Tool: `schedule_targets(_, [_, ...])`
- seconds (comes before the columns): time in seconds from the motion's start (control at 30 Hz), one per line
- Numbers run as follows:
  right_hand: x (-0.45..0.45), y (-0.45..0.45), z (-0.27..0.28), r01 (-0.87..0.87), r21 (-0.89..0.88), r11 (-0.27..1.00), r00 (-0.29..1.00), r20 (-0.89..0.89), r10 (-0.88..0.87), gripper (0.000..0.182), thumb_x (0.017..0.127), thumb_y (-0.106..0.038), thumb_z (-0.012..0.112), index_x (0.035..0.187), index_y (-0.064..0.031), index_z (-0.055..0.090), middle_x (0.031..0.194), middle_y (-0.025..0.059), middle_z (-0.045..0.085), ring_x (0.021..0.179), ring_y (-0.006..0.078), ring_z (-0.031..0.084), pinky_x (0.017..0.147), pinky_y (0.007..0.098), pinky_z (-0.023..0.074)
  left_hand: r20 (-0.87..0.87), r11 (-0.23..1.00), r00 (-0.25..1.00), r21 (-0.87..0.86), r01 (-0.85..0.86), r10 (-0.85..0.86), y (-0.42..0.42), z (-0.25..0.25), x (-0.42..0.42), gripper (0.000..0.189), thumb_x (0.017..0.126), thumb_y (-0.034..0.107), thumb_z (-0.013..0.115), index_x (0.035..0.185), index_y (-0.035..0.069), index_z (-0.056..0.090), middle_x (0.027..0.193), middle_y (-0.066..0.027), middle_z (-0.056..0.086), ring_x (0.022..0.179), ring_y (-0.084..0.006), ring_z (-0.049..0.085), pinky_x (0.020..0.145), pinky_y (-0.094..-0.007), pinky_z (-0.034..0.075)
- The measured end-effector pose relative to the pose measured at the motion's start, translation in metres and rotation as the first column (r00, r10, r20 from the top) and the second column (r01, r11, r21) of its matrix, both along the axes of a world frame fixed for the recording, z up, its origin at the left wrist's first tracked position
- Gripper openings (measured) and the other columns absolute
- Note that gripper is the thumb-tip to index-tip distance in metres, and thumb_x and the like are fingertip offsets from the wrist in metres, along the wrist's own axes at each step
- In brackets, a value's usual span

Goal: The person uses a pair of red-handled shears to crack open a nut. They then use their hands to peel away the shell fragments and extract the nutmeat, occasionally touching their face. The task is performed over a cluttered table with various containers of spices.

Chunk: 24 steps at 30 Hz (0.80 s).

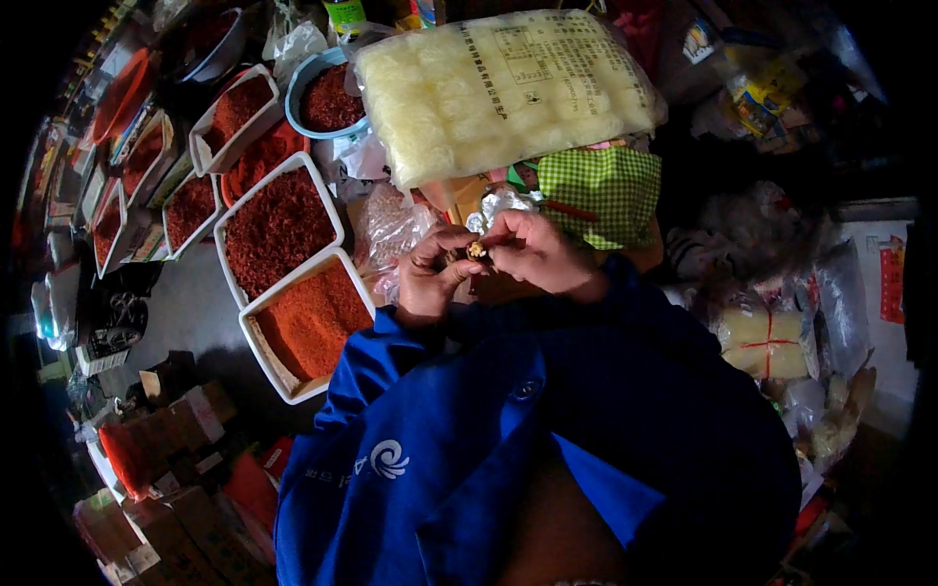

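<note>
A small, rough brown piece with a pale, crumbly inside, perhaps a cracked walnut [477, 250], is between my hands. My left hand [429, 275] pinches it between thumb and fingers. From the other side, the thumb and fingertips of my right hand [542, 253] close on its edge. Just beyond my fingers lies crumpled silvery wrapping [506, 201]. A clear plastic bag [392, 227] with small pale pieces sits beside my left hand. Past my right hand spreads a green gingham cloth [601, 192], with a red stick-like item [569, 211] on it.
A large clear package of pale noodles [440, 95], bearing writing, lies across the far side. White tubs of dark red flakes [278, 223] and orange-red powder [315, 315] stand at left, near a blue basin [295, 95]. Cardboard boxes [183, 527] are stacked lower left.
</note>
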State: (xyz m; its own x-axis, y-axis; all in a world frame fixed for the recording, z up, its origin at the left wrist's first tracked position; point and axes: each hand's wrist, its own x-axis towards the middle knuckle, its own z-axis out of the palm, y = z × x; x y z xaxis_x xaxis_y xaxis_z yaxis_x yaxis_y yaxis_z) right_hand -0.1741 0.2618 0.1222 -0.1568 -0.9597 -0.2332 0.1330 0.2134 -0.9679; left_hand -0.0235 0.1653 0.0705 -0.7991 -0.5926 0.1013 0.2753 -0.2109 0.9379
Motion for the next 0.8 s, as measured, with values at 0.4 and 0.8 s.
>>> schedule_targets(0.4, [-0.001, 0.001, -0.010, 0.064, -0.065, 0.996, 0.953, -0.291, -0.081, 0.013, 0.081, -0.013, 0.060, 0.080, -0.0022, 0.053, 0.070, 0.0010, 0.054, 0.065, 0.0075, 0.050, 0.058, 0.0219, 0.0417, 0.069, 0.959, 0.991, -0.269, -0.089, 0.111, 0.007, 0.002, -0.010, 0.025, 0.072, 0.000, 0.067, 0.096, -0.001, 0.058, 0.092, -0.0093, 0.058, 0.085, -0.0165, 0.057, 0.072, -0.0277, 0.046])
schedule_targets(0.8, [0.004, 0.003, -0.021, 0.177, -0.001, 0.984, 0.976, -0.131, -0.175, 0.010, 0.080, -0.005, 0.058, 0.079, -0.0050, 0.049, 0.063, -0.0009, 0.051, 0.048, 0.0025, 0.042, 0.040, 0.0181, 0.0315, 0.056, 0.808, 0.988, -0.583, -0.084, 0.143, 0.004, -0.002, -0.007, 0.024, 0.069, 0.012, 0.070, 0.087, 0.002, 0.057, 0.086, -0.0116, 0.055, 0.082, -0.0273, 0.055, 0.070, -0.0342, 0.044])
